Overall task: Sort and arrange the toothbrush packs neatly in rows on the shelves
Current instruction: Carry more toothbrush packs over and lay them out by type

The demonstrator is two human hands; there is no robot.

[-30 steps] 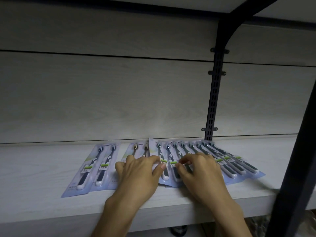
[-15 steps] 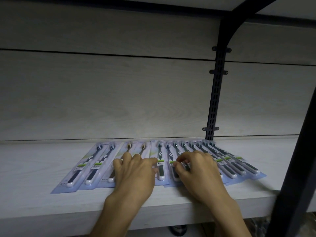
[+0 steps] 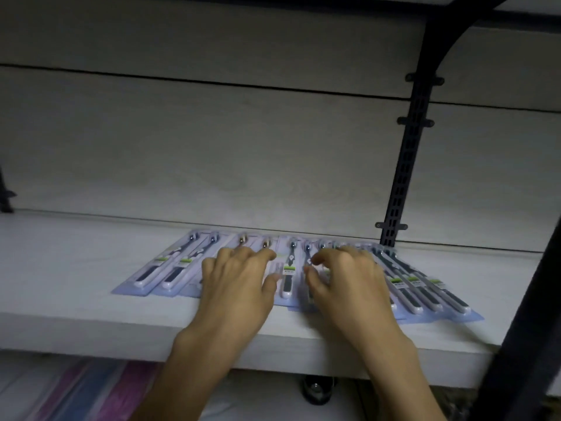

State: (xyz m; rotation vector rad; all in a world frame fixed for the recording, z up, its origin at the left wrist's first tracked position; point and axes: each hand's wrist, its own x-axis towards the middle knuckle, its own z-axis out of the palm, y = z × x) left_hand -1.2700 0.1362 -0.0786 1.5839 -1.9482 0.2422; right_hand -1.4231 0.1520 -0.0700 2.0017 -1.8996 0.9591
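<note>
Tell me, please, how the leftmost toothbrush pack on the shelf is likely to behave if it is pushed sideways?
The leftmost toothbrush pack lies flat on the smooth shelf, so it would probably slide, not tip or roll. It looks thin, so probably light and slightly bendy. Its right edge seems to meet the next pack, so pushing right might nudge or overlap that.

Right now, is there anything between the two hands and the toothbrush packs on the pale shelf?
Nothing visible. The left hand and the right hand both lie directly on the row of light blue toothbrush packs, which lies flat on the pale wooden shelf.
</note>
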